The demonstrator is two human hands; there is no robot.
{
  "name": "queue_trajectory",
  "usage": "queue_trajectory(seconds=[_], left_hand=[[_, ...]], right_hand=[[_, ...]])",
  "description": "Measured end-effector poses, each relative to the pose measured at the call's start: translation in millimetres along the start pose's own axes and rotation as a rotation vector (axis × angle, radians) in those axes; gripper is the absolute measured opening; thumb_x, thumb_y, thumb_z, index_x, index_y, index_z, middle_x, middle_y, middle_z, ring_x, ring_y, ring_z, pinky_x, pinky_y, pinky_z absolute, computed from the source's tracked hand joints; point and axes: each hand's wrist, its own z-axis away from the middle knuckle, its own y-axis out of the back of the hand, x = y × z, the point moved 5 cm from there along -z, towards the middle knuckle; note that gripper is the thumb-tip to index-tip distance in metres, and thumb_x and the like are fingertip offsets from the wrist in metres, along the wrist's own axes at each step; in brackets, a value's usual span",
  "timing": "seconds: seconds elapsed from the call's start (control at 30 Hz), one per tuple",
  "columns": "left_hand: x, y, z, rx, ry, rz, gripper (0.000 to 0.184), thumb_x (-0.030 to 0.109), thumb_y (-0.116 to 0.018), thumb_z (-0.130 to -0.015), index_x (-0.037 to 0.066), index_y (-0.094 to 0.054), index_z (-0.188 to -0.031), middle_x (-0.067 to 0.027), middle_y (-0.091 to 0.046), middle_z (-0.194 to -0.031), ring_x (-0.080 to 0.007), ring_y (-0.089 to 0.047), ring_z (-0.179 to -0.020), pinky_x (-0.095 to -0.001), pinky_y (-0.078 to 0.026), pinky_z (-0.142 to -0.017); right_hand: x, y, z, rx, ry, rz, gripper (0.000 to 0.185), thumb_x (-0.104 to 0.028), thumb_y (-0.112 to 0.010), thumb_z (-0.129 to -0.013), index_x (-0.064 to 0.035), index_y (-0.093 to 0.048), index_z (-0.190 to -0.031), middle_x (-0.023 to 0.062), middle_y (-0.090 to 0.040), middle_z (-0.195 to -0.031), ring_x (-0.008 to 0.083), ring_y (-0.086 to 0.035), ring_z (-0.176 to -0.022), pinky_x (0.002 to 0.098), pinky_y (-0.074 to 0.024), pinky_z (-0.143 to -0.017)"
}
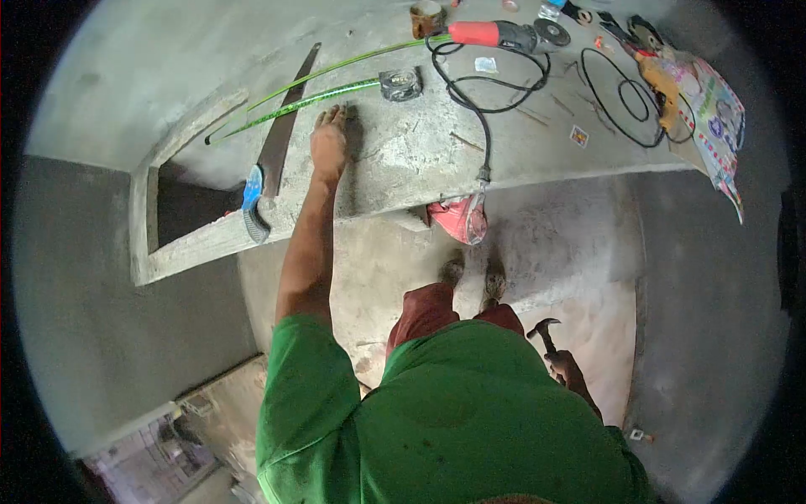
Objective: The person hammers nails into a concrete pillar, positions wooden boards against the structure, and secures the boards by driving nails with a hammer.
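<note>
My left hand [328, 144] lies flat on the concrete counter [382, 172], fingers stretched toward a green tape measure blade [315, 98]. The blade runs out of a tape measure case [400, 84] just right of my fingertips. Beside the hand, on its left, is a hand saw [284, 139] with a blue and grey handle [253, 202] near the counter's front edge. Low at my right side, my right hand [564, 366] is wrapped round the handle of a claw hammer [546, 334], its head pointing up and away from me.
A red angle grinder [491, 35] with a coiled black cable lies at the back, beside a rusty brown cup [427, 18]. An orange-yellow power tool [662, 88] and a printed bag [714, 126] lie on the right. A rectangular opening [197, 206] cuts the counter's left end.
</note>
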Motion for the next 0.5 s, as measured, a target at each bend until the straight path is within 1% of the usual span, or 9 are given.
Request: queue_trajectory(seconds=[0.07,0.1,0.13,0.2,0.27,0.3,0.33,0.43,0.5], left_hand=[[-28.7,-35.7,0.1,-0.173,-0.115,-0.120,0.038,0.016,-0.062,-0.086,0.007,-0.064,-0.123,-0.0212,-0.063,-0.126,-0.0398,-0.058,-0.116,-0.0430,-0.049,-0.098],[-21.6,-31.1,-5.0,-0.133,-0.111,-0.085,0.038,0.019,-0.064,-0.084,0.007,-0.064,-0.120,-0.0206,-0.064,-0.120,-0.0387,-0.059,-0.112,-0.0433,-0.050,-0.095],[-3.0,-19.8,-8.1,-0.130,-0.107,-0.085,0.038,0.019,-0.064,-0.084,0.007,-0.064,-0.120,-0.0206,-0.064,-0.120,-0.0387,-0.059,-0.112,-0.0433,-0.050,-0.095],[21.8,-4.6,-16.0,-0.294,0.036,-0.296,0.027,0.009,-0.050,-0.088,0.006,-0.066,-0.110,-0.0194,-0.065,-0.110,-0.0400,-0.061,-0.102,-0.0464,-0.051,-0.090],[9.1,-21.1,-17.2,-0.249,-0.003,-0.319,0.024,0.008,-0.051,-0.087,0.005,-0.065,-0.106,-0.0184,-0.065,-0.106,-0.0393,-0.061,-0.100,-0.0458,-0.052,-0.087],[8.2,-21.4,-17.9,-0.203,-0.051,-0.346,0.021,0.006,-0.051,-0.087,0.005,-0.064,-0.102,-0.0175,-0.064,-0.102,-0.0386,-0.061,-0.098,-0.0451,-0.052,-0.085],[5.3,-23.7,-15.8,-0.204,-0.040,-0.349,0.021,0.006,-0.051,-0.087,0.005,-0.064,-0.102,-0.0175,-0.064,-0.102,-0.0386,-0.061,-0.098,-0.0451,-0.052,-0.085],[8.0,-10.0,-19.7,-0.104,0.059,-0.337,0.017,0.006,-0.055,-0.088,0.002,-0.065,-0.102,-0.0190,-0.065,-0.102,-0.0363,-0.063,-0.093,-0.0432,-0.054,-0.082],[-0.9,21.0,-7.9,0.010,0.608,0.335,0.010,0.008,-0.059,-0.093,0.002,-0.065,-0.099,-0.0147,-0.067,-0.097,-0.0290,-0.066,-0.083,-0.0391,-0.056,-0.074]], right_hand=[[-42.8,27.5,17.1,0.003,0.078,0.096,0.030,-0.032,-0.074,-0.086,-0.0077,-0.061,-0.073,0.0054,-0.056,-0.057,0.0207,-0.051,-0.040,0.0388,-0.0434,-0.037],[-47.6,36.2,6.5,-0.005,0.061,0.049,0.032,-0.033,-0.075,-0.085,-0.0073,-0.060,-0.074,0.0051,-0.055,-0.056,0.0205,-0.052,-0.040,0.0389,-0.0430,-0.036],[-51.2,45.2,4.5,-0.001,0.063,0.053,0.032,-0.033,-0.075,-0.085,-0.0073,-0.060,-0.074,0.0051,-0.055,-0.056,0.0205,-0.052,-0.040,0.0389,-0.0430,-0.036],[-63.1,65.6,0.4,0.042,0.068,-0.010,0.033,-0.034,-0.075,-0.086,-0.0080,-0.058,-0.073,0.0042,-0.054,-0.055,0.0194,-0.052,-0.040,0.0379,-0.0430,-0.035],[-70.1,76.6,-5.0,0.015,0.131,-0.104,0.033,-0.033,-0.074,-0.087,-0.0095,-0.056,-0.072,0.0031,-0.053,-0.054,0.0181,-0.051,-0.039,0.0368,-0.0425,-0.034],[-72.2,81.8,-8.4,0.026,0.145,-0.102,0.031,-0.034,-0.072,-0.087,-0.0081,-0.057,-0.077,0.0040,-0.052,-0.054,0.0191,-0.049,-0.038,0.0375,-0.0418,-0.034],[-76.3,87.1,-12.1,0.039,0.163,-0.099,0.031,-0.035,-0.070,-0.088,-0.0067,-0.059,-0.083,0.0049,-0.052,-0.054,0.0202,-0.048,-0.037,0.0382,-0.0411,-0.034],[-81.0,99.8,-20.6,0.027,0.117,0.047,0.030,-0.035,-0.071,-0.087,-0.0073,-0.060,-0.086,0.0026,-0.052,-0.054,0.0193,-0.049,-0.038,0.0382,-0.0385,-0.033],[-85.3,101.9,-10.3,0.036,0.082,0.100,0.029,-0.034,-0.071,-0.088,-0.0066,-0.060,-0.085,0.0025,-0.051,-0.054,0.0191,-0.049,-0.038,0.0375,-0.0383,-0.034]])
